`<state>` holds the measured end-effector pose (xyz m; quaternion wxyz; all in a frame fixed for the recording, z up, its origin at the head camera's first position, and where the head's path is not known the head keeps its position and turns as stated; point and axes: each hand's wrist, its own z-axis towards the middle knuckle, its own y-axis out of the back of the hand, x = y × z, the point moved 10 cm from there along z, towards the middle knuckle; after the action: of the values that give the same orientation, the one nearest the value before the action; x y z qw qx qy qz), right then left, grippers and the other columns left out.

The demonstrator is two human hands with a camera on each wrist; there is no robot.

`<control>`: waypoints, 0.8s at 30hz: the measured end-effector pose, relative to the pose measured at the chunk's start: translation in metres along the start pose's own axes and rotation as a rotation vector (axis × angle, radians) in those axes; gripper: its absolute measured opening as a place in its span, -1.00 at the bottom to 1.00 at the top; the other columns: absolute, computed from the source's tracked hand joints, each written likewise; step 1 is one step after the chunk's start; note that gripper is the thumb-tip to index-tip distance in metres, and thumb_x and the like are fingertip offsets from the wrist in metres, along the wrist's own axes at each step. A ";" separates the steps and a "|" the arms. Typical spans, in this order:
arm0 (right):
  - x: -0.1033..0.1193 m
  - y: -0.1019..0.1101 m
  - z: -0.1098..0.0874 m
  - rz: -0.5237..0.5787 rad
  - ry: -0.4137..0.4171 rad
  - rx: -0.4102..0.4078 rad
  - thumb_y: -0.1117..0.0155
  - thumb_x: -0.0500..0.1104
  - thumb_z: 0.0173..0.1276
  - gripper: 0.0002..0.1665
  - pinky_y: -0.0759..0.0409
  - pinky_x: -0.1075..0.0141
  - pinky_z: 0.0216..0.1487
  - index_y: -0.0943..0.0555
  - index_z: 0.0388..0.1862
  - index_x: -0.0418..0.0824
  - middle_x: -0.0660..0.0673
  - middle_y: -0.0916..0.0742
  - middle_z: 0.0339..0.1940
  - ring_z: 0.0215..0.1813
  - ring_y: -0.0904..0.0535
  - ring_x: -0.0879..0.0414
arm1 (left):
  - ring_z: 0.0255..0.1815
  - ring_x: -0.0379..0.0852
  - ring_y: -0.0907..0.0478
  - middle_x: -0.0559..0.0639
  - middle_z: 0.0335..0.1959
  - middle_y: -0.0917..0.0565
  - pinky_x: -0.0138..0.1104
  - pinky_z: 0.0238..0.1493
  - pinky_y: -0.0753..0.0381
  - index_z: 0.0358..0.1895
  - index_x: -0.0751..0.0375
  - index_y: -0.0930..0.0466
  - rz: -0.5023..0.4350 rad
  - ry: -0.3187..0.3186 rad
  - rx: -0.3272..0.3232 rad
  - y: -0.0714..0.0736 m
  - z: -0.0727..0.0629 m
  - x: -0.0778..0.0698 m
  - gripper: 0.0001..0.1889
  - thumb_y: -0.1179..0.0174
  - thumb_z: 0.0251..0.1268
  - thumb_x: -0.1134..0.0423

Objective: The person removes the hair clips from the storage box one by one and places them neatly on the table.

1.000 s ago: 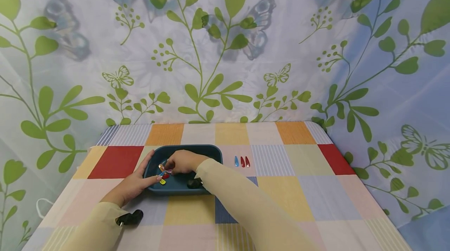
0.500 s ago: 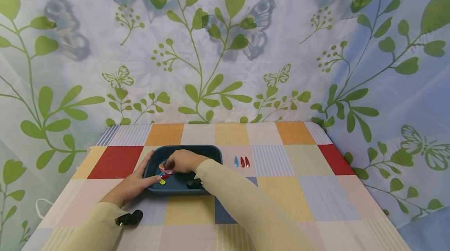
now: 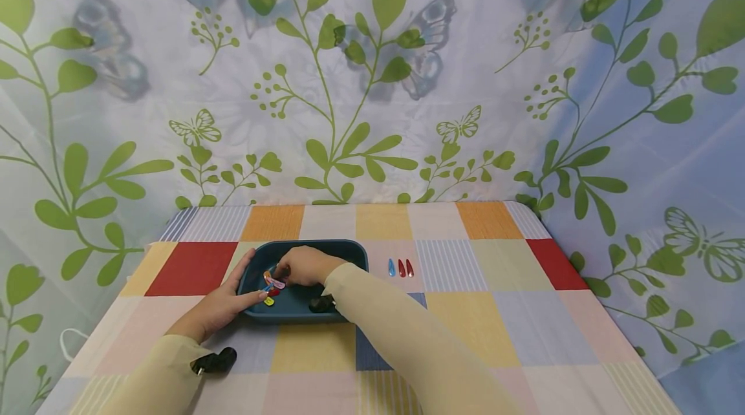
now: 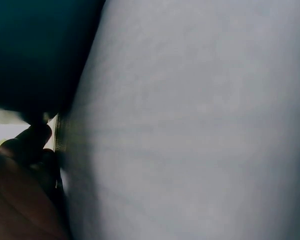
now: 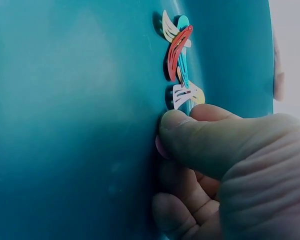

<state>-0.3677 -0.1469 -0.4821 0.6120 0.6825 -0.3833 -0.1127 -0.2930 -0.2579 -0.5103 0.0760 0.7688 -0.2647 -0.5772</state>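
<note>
My right hand (image 3: 305,265) reaches down into a dark teal tray (image 3: 346,249). In the right wrist view its thumb and curled fingers pinch a mostly hidden pink hair clip (image 5: 161,146). Just beyond the thumb lies a white hair clip (image 5: 181,95), and past it a red clip (image 5: 178,54) crosses a turquoise clip (image 5: 184,67) and a yellow clip (image 5: 168,27). My left hand (image 3: 215,307) rests on the tray's left end with extended fingers, the thumb over the near rim; the left wrist view is dark and shows little of it.
Right of the tray on the patchwork cloth (image 3: 465,318) lie a blue hair clip (image 3: 391,267) and two red hair clips (image 3: 406,267) in a row. A patterned curtain (image 3: 361,98) hangs behind the table.
My right fingers shift very slightly in the tray, and more of the pale clip beside them shows. My left hand and the clips on the cloth stay where they were.
</note>
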 end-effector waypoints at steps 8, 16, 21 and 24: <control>-0.001 -0.003 0.003 0.003 0.020 0.009 -0.39 -0.09 0.52 -0.65 -0.59 0.44 0.29 -0.77 0.24 0.07 0.14 -0.81 0.11 0.04 -0.66 0.33 | 0.66 0.47 0.20 0.31 0.75 0.33 0.45 0.48 -0.24 0.69 -0.51 0.51 -0.006 0.000 0.000 0.000 0.001 0.000 0.16 -0.32 0.39 -0.14; -0.002 0.000 0.003 0.028 0.023 0.007 -0.36 -0.12 0.53 -0.66 -0.63 0.45 0.20 -0.77 0.23 0.02 0.11 -0.82 0.04 -0.10 -0.61 0.31 | 0.66 0.47 0.19 0.31 0.75 0.31 0.44 0.49 -0.24 0.70 -0.48 0.50 -0.003 -0.002 -0.006 0.000 0.001 0.000 0.16 -0.32 0.40 -0.12; 0.001 0.006 -0.001 0.052 0.058 -0.002 -0.32 -0.15 0.53 -0.64 -0.62 0.48 0.01 -0.76 0.25 0.00 0.09 -0.81 0.00 -0.14 -0.60 0.28 | 0.66 0.47 0.20 0.31 0.75 0.32 0.47 0.49 -0.20 0.70 -0.48 0.50 -0.001 -0.005 -0.008 0.000 0.000 0.000 0.14 -0.31 0.42 -0.10; 0.000 0.009 -0.003 0.086 0.074 -0.009 -0.31 -0.18 0.52 -0.61 -0.58 0.50 -0.17 -0.75 0.27 -0.01 0.09 -0.80 -0.04 -0.19 -0.60 0.28 | 0.66 0.46 0.21 0.31 0.75 0.32 0.47 0.50 -0.18 0.70 -0.48 0.50 -0.003 -0.007 -0.008 0.000 0.001 0.000 0.14 -0.31 0.42 -0.10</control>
<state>-0.3690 -0.1440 -0.4731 0.6331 0.6664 -0.3887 -0.0627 -0.2934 -0.2579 -0.5109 0.0774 0.7669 -0.2617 -0.5809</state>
